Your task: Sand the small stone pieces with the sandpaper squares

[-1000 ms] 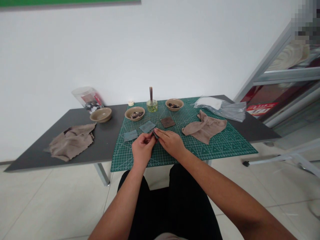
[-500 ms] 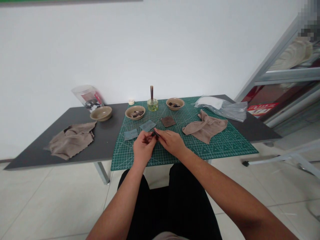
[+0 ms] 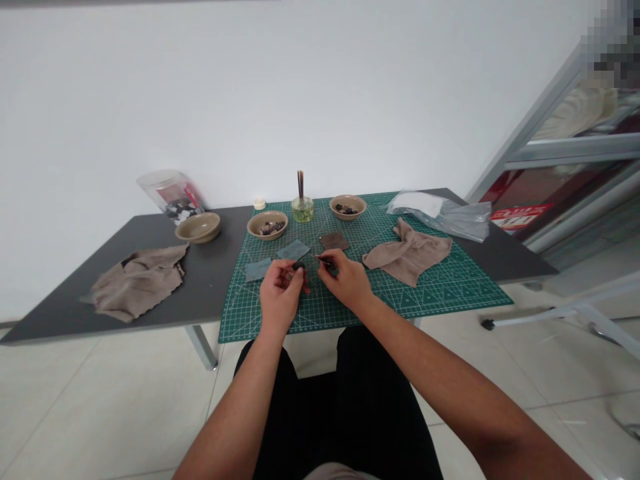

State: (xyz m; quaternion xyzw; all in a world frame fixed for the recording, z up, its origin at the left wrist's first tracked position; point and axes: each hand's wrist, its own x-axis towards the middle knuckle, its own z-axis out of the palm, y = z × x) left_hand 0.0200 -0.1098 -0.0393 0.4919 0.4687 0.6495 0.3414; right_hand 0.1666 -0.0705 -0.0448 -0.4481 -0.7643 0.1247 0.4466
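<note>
Over the green cutting mat [image 3: 400,303], my left hand [image 3: 280,290] pinches a small dark lump [image 3: 299,266] between thumb and fingers. A short gap to its right, my right hand [image 3: 347,280] is closed on a small, thin dark piece [image 3: 327,264], mostly hidden by the fingers. Two grey-blue sandpaper sheets, one nearer [image 3: 258,269] and one farther [image 3: 294,250], lie beyond my left hand. Just past my right hand is a brown sandpaper square [image 3: 334,241]. One bowl [image 3: 255,230] contains brownish pieces, another bowl [image 3: 335,208] dark ones.
Brown cloths lie left [image 3: 137,283] and right [image 3: 410,257]. A third bowl [image 3: 197,230] stands by a clear plastic jar [image 3: 167,190]. Against the wall are a glass reed diffuser [image 3: 303,210] and a white cap [image 3: 259,204]. A plastic bag [image 3: 450,213] lies at the back right.
My hands were together on the dark lump. Now they are apart, the right one shifted slightly right, and the lump shows in my left fingers.
</note>
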